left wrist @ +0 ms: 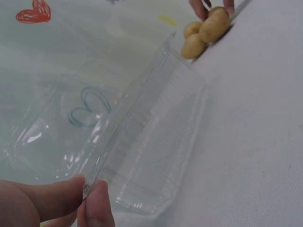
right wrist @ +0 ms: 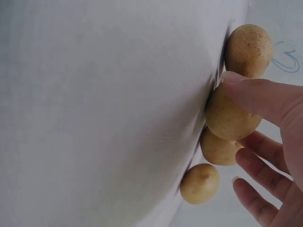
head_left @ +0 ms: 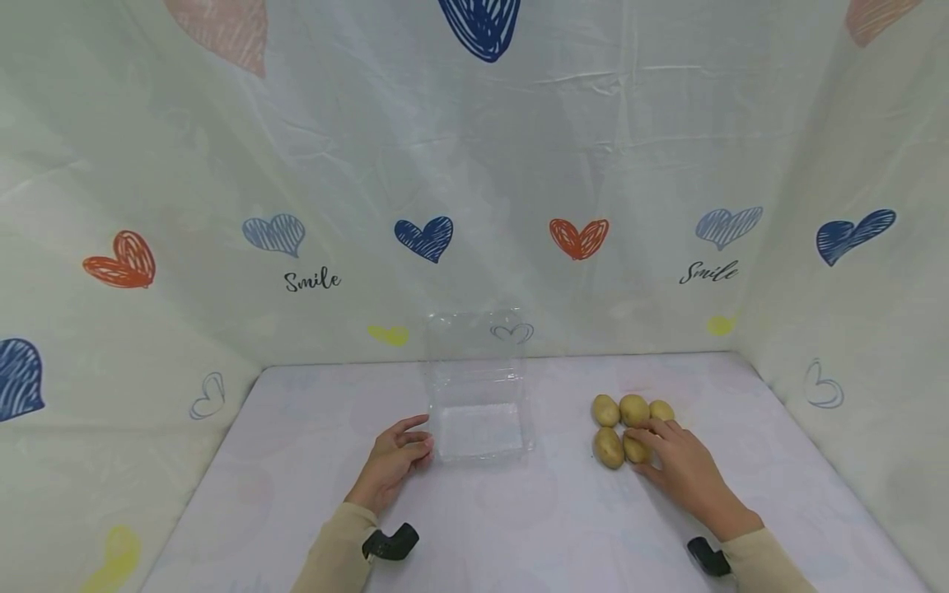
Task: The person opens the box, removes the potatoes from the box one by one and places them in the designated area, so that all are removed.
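A clear plastic clamshell box [head_left: 480, 430] stands on the table with its lid raised against the backdrop. My left hand [head_left: 398, 463] is at the box's left side; in the left wrist view, thumb and finger pinch the rim of the box [left wrist: 156, 127]. To the right, several small yellow potatoes lie in two rows, among them a front-left potato [head_left: 609, 448] and a back-middle potato [head_left: 634, 409]. My right hand [head_left: 684, 463] grips the front-right potato [right wrist: 230, 113] between thumb and fingers, and it sits close to the table. Part of that potato is hidden by the fingers.
The white-covered table [head_left: 296, 428] meets a pale backdrop [head_left: 489, 165] printed with hearts and the word "Smile". Black wrist devices [head_left: 391, 542] sit by both sleeves. Bare tabletop lies between the box and the potatoes.
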The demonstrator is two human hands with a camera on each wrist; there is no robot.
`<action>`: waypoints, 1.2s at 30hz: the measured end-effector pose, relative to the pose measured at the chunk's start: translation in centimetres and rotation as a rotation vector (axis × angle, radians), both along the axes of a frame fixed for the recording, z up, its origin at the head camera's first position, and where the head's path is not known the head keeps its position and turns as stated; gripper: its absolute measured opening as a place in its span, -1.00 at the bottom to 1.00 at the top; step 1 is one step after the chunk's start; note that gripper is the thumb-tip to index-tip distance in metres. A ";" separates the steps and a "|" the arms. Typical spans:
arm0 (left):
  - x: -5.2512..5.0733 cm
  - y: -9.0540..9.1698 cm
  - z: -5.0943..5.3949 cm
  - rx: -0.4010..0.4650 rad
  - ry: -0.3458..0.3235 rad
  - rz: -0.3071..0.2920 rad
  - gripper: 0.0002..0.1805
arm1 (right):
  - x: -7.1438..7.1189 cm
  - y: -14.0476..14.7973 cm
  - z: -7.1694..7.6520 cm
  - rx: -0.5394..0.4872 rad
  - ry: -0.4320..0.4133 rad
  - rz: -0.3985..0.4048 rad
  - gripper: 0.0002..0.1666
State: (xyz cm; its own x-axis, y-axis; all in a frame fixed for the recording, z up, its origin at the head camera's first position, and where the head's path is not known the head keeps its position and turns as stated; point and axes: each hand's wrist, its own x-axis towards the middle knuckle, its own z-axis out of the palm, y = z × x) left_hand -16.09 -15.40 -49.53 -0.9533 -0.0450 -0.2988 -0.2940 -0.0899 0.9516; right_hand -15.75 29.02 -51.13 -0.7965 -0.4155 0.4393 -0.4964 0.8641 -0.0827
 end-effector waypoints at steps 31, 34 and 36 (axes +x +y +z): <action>-0.5 -0.7 0.0 0.004 0.004 0.002 -0.45 | 1.0 1.8 2.2 -0.038 -0.123 -0.098 -0.29; -0.4 -0.8 -0.1 0.012 0.011 0.001 -0.45 | 0.9 2.4 2.2 -0.046 -0.118 -0.112 -0.32; -0.3 -0.8 -0.2 0.009 0.015 -0.003 -0.46 | 0.9 2.8 2.1 -0.052 -0.117 -0.120 -0.34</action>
State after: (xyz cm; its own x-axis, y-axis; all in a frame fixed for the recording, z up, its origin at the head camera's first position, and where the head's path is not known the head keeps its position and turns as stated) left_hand -16.38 -16.19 -49.72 -0.9579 -0.0393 -0.2845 -0.2796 -0.0977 0.9551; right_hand -14.86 31.86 -49.03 -0.8860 -0.2936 0.3588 -0.3744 0.9096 -0.1801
